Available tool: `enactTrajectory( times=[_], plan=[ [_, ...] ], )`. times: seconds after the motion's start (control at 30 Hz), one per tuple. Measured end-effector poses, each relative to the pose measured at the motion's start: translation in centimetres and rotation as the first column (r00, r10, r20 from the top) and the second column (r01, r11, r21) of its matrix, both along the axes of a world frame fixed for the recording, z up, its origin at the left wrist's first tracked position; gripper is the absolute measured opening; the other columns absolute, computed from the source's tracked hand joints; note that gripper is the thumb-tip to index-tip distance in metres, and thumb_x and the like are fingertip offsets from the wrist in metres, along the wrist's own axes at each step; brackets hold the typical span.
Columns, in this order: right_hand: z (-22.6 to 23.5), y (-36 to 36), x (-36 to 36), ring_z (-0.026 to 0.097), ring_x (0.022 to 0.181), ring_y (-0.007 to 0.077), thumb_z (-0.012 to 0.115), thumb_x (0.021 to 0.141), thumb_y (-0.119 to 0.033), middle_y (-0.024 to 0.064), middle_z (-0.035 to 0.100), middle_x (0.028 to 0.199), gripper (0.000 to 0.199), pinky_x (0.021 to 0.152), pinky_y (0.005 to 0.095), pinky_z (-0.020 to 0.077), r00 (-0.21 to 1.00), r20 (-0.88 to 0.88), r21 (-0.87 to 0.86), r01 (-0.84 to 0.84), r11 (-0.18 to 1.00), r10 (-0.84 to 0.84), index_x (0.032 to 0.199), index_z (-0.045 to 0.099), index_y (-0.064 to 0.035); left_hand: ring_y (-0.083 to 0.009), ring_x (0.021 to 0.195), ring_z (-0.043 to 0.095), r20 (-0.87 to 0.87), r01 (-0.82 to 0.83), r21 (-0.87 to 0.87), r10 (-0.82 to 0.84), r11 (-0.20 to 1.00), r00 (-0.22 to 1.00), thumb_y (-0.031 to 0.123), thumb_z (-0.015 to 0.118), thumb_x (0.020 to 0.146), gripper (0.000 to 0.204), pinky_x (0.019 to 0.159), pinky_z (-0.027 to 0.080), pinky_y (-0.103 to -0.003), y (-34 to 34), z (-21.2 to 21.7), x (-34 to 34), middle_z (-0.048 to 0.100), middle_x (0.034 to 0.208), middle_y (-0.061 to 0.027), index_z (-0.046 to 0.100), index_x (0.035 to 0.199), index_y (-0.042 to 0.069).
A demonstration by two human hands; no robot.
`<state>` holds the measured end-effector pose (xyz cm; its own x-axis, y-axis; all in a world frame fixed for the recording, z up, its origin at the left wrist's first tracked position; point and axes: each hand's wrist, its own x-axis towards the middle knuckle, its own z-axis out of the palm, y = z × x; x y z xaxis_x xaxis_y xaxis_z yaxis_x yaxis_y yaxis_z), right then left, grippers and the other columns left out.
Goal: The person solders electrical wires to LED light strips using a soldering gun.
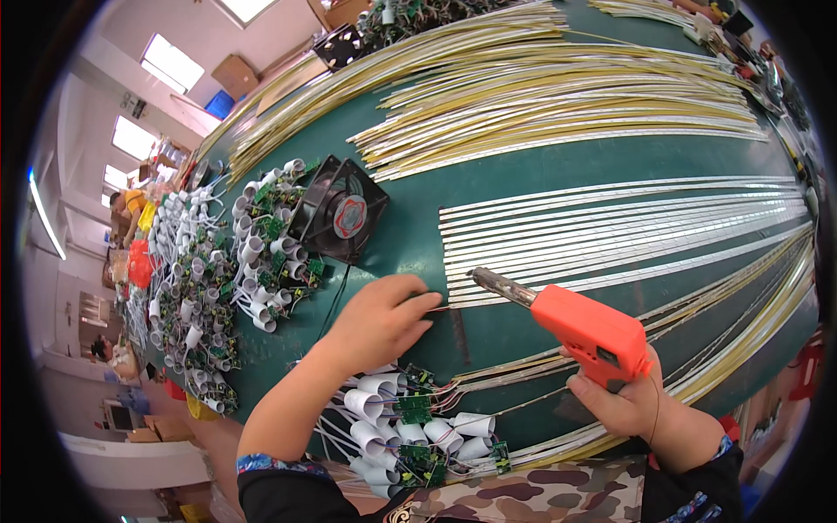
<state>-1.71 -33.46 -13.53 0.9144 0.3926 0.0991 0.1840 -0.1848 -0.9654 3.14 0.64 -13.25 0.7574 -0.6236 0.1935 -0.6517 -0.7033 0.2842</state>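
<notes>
On the green table (523,166), left hand (379,318) fingers pinch a wire end; right hand (623,401) grips an orange soldering gun (584,331).

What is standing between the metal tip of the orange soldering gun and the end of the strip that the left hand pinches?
Nothing visible. The soldering gun, held in the right hand, points its tip at the ends of the white strips; only bare green table lies between the tip and the left hand.

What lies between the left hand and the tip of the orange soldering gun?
In the head view, only bare green table and strip ends separate the left hand from the soldering gun.
</notes>
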Motion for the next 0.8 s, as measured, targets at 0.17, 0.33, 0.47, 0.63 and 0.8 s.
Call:
enactTrajectory(
  times=[0.17,0.33,0.47,0.63,0.8],
  plan=[
    [0.3,-0.3,0.0,0.061,0.071,0.0194,0.073,0.082,-0.012,0.0065,0.064,0.089,0.042,0.067,0.0318,0.049,1.0,-0.007,0.038,-0.002,0.999,0.002,0.12,0.059,-0.0011,-0.0358,0.096,0.061,-0.072,-0.155,0.153,0.167,0.976,0.983,0.011,0.075,0.078,0.037,0.08,0.052,-0.043,3.2,-0.5,-1.5,0.063,0.104,-0.0141,0.062,0.113,0.006],
    [1.3,-0.7,-0.1,0.061,0.08,0.01,0.07,0.084,-0.006,0.0067,0.069,0.101,0.044,0.075,0.027,0.0501,0.992,-0.118,0.252,0.068,0.965,-0.039,0.125,0.057,0.0021,-0.0359,0.082,0.062,-0.213,-0.101,0.079,0.116,0.992,0.97,0.007,0.067,0.083,0.023,0.072,0.05,-0.044,2.3,3.4,-1.7,0.064,0.09,-0.0144,0.062,0.106,0.004],
    [2.7,-2.2,-0.2,0.058,0.078,0.0099,0.068,0.081,0.0,0.0123,0.063,0.114,0.054,0.068,0.0255,0.0481,0.984,-0.107,0.32,0.168,0.932,-0.141,0.132,0.05,0.0009,-0.0364,0.088,0.062,-0.36,0.033,0.23,0.054,0.973,0.931,0.014,0.069,0.083,0.026,0.076,0.051,-0.045,0.9,11.0,-3.5,0.064,0.094,-0.015,0.063,0.107,0.005],
    [5.7,-2.4,-1.4,0.057,0.076,0.0094,0.066,0.081,0.002,0.0112,0.064,0.111,0.053,0.065,0.0247,0.0479,0.966,-0.109,0.447,0.258,0.856,-0.235,0.132,0.05,0.002,-0.0354,0.092,0.063,-0.407,0.166,0.089,-0.117,0.982,0.906,0.023,0.078,0.079,0.044,0.079,0.052,-0.041,-1.0,13.8,-8.9,0.064,0.102,-0.0162,0.063,0.116,0.005],
    [5.9,1.7,-1.2,0.058,0.117,0.0211,0.069,0.091,-0.016,0.0142,0.059,0.127,0.056,0.1,0.0369,0.0458,0.989,-0.12,0.517,-0.014,0.856,0.089,0.139,0.045,-0.0015,-0.0356,0.093,0.062,-0.383,0.011,-0.145,-0.066,0.989,0.922,0.023,0.08,0.077,0.041,0.08,0.051,-0.043,-5.0,11.6,-7.5,0.064,0.101,-0.0172,0.065,0.108,0.003]
  ],
)
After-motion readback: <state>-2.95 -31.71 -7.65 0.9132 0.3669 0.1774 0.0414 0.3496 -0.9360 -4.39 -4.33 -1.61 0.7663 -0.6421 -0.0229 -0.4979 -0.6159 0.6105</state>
